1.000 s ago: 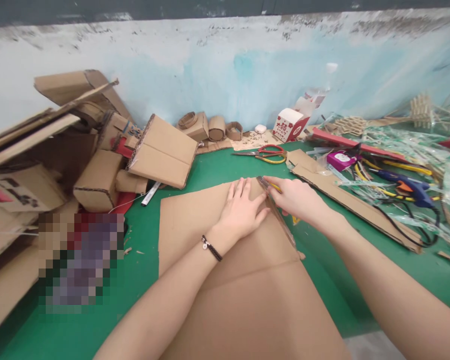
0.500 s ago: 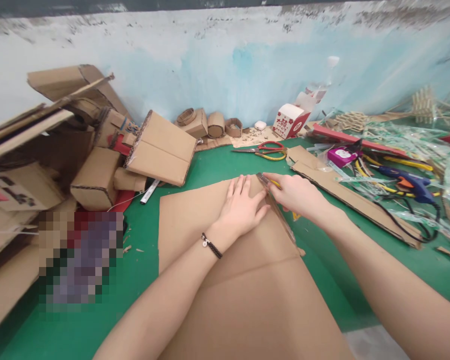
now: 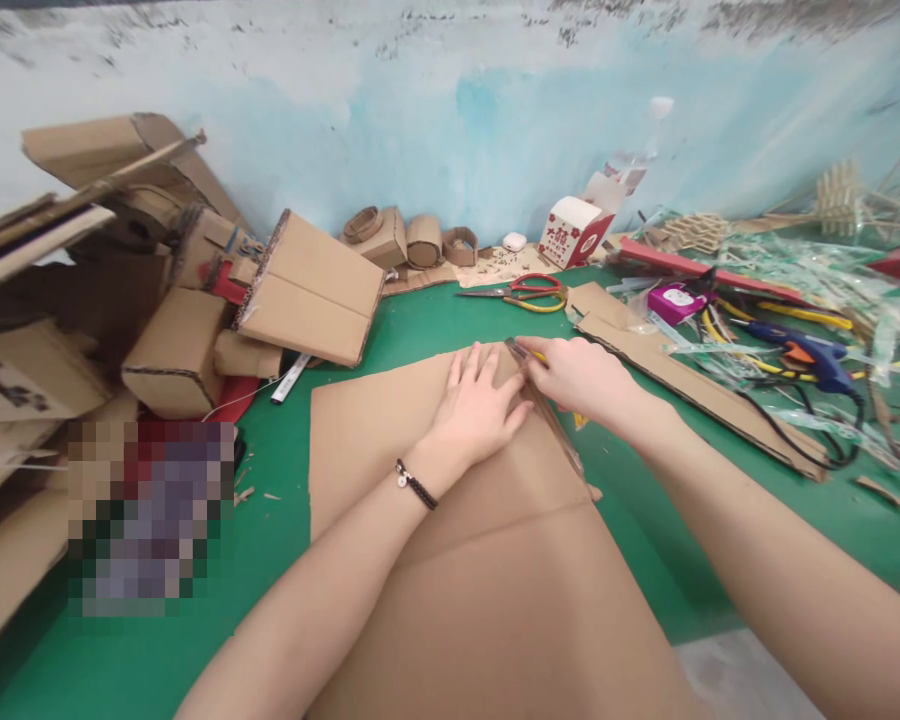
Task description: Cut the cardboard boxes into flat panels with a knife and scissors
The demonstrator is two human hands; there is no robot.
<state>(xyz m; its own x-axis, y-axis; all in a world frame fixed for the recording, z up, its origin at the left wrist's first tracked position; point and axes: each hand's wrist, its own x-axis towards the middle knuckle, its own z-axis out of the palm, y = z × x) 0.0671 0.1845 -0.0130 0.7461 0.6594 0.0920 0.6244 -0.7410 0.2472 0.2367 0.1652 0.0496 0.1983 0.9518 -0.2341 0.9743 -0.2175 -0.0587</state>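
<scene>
A large creased cardboard sheet (image 3: pixel 510 590) lies flat in front of me on the green table (image 3: pixel 262 570). My left hand (image 3: pixel 480 405) rests on its upper part, palm down with fingers spread. Closed round a utility knife (image 3: pixel 521 350) with yellow on its handle, my right hand (image 3: pixel 585 375) is at the sheet's far right corner. The knife's tip meets the cardboard there; how far the blade is out cannot be made out. A narrow strip runs along the sheet's right edge below that hand.
Red-and-yellow-handled scissors (image 3: pixel 521 290) lie beyond the sheet. Cardboard boxes (image 3: pixel 176 350) pile up on the left. To the right are a long cardboard strip (image 3: pixel 705 390), a blue glue gun (image 3: pixel 802 350) and tangled plastic strips (image 3: pixel 810 260). A red-and-white carton (image 3: pixel 574 232) stands by the wall.
The whole view has shifted slightly, so things appear a little further left and up. Both hands keep nearly the same place on the cardboard, the knife still at the far corner.
</scene>
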